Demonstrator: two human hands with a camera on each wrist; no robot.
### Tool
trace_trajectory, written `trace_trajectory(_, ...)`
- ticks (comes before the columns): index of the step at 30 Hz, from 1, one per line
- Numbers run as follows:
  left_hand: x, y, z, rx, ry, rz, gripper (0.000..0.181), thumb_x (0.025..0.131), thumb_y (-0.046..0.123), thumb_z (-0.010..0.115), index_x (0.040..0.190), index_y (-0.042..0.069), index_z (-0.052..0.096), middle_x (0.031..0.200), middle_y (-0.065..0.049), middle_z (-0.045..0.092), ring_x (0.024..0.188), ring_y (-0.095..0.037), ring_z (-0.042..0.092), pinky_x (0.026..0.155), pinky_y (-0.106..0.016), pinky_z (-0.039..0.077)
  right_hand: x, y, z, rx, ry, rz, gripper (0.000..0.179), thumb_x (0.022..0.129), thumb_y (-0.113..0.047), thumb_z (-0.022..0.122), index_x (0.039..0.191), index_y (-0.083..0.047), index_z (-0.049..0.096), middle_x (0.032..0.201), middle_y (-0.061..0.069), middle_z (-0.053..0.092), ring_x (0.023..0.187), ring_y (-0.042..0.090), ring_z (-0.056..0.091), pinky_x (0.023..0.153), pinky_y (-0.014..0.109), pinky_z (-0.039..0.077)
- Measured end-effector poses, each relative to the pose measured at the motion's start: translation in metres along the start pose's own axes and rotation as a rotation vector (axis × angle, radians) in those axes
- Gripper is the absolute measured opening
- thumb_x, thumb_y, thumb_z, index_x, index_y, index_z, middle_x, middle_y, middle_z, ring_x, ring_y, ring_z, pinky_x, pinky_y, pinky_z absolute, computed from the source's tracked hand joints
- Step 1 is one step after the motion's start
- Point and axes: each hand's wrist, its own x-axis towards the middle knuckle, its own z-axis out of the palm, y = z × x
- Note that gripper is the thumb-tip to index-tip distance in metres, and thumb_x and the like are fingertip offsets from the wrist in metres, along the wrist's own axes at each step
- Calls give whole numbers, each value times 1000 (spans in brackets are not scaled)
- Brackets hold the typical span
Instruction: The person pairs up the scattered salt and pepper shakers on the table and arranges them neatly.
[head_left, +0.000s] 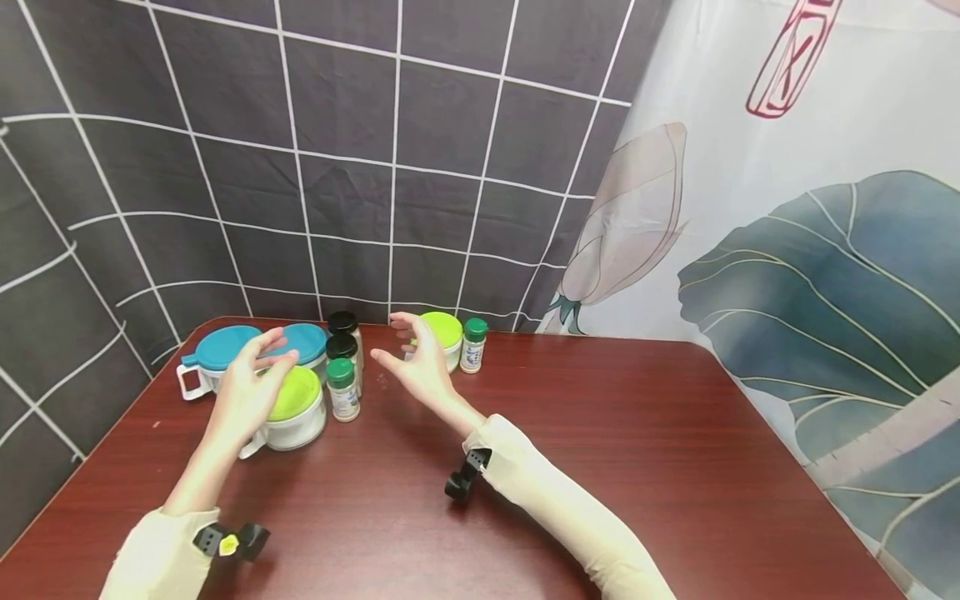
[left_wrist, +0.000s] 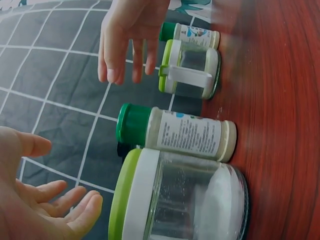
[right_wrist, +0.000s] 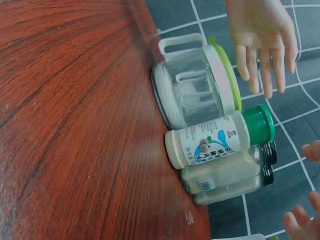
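My left hand (head_left: 251, 387) hovers over a glass seasoning jar with a lime-green lid (head_left: 296, 396), fingers relaxed and holding nothing. Beside that jar stands a green-capped shaker bottle (head_left: 344, 390), its printed label showing in the right wrist view. My right hand (head_left: 422, 362), fingers spread and loosely bent, is in the air in front of a second lime-lidded jar (head_left: 444, 332), partly hiding it. A second green-capped shaker (head_left: 473, 346) stands just right of that jar. In the left wrist view the right hand (left_wrist: 132, 37) hangs with nothing in its fingers.
Two blue-lidded jars stand at the back left, one with its blue lid (head_left: 223, 346) behind my left hand and the other lid (head_left: 302, 340) further right. Two black-capped bottles (head_left: 343, 323) stand behind the left shaker. A dark tiled-pattern cloth (head_left: 337, 192) hangs behind the reddish-brown table (head_left: 660, 467).
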Motion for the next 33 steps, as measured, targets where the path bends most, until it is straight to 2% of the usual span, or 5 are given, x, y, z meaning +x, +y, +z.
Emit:
trace_trajectory(17, 6, -9, -14, 18, 32, -54, 59, 100, 33, 46, 147, 0, 31, 142, -28, 45, 124, -46, 48, 98, -58, 41, 7, 2, 11, 44, -60, 65, 51, 81, -10, 76, 126, -4, 54, 120, 16, 63, 111, 32, 61, 92, 43, 53)
trace_trajectory(20, 6, -12, -18, 42, 41, -61, 59, 100, 34, 46, 146, 1, 33, 141, -27, 47, 123, -45, 50, 91, -39, 48, 8, 1, 13, 47, -70, 77, 51, 81, -11, 76, 126, -4, 54, 121, 16, 63, 110, 29, 61, 92, 43, 52)
trace_trajectory(23, 7, -15, -21, 50, 44, -64, 58, 99, 35, 46, 146, 1, 35, 140, -26, 49, 123, -45, 50, 81, -19, 42, 10, 2, 14, 56, -80, 90, 50, 81, -10, 75, 126, -4, 54, 121, 16, 63, 110, 28, 61, 92, 44, 52)
trace_trajectory(28, 8, -21, -25, 58, 53, -67, 58, 99, 36, 45, 146, 2, 35, 141, -25, 48, 122, -44, 50, 81, -21, 40, 11, 3, 18, 67, -98, 110, 48, 82, -10, 75, 125, -5, 56, 120, 15, 63, 110, 27, 62, 92, 41, 53)
trace_trajectory(33, 9, -28, -30, 111, 115, -68, 54, 99, 34, 48, 142, 3, 42, 137, -22, 54, 107, -11, 62, 77, -15, 36, 12, 6, 22, 80, -109, 105, 47, 82, -11, 75, 125, -5, 56, 119, 16, 64, 110, 29, 62, 93, 42, 52)
